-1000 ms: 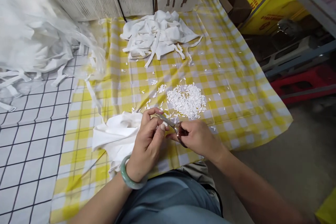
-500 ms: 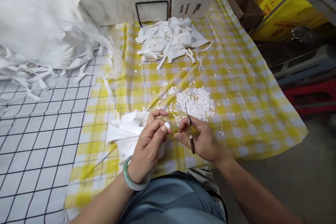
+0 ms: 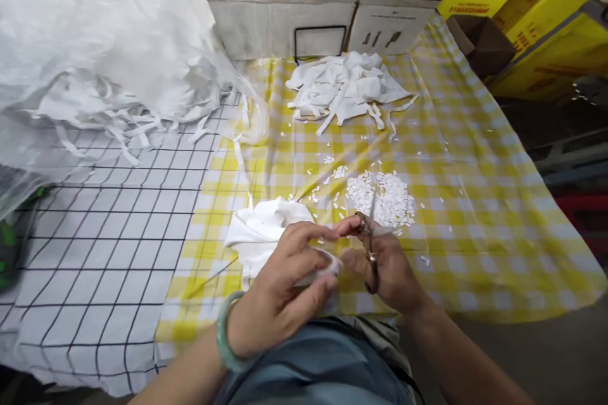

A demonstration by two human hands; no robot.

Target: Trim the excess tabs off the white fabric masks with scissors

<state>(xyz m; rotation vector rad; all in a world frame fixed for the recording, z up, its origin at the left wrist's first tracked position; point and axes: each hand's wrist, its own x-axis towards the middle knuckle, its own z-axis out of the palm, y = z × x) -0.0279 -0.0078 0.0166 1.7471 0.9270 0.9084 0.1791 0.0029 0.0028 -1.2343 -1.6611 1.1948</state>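
My left hand [image 3: 285,285], a green bangle on its wrist, has its fingers curled around white fabric [image 3: 332,264], blurred by motion. White garment cloth [image 3: 266,221] lies beneath and beyond that hand, one thin strap trailing away from it. Close by on the right, my right hand [image 3: 392,266] is closed round a pair of scissors [image 3: 372,253], blades pointing away from me. Its fingertips are nearly against the left hand's. Just past the blades spreads a heap of small white cut pieces [image 3: 384,196], with loose ones scattered around.
A pile of white strapped cloth [image 3: 349,88] lies farther back before a cardboard beer box [image 3: 285,19]. At left, a clear plastic bag [image 3: 142,31] holds more white pieces. A yellow checked cloth [image 3: 465,221] covers the table; yellow boxes [image 3: 560,44] stand at right.
The view has shifted, so everything sits farther right and lower. My left hand has turned more palm-down and come nearer the right hand. The scissors stay in my right hand.
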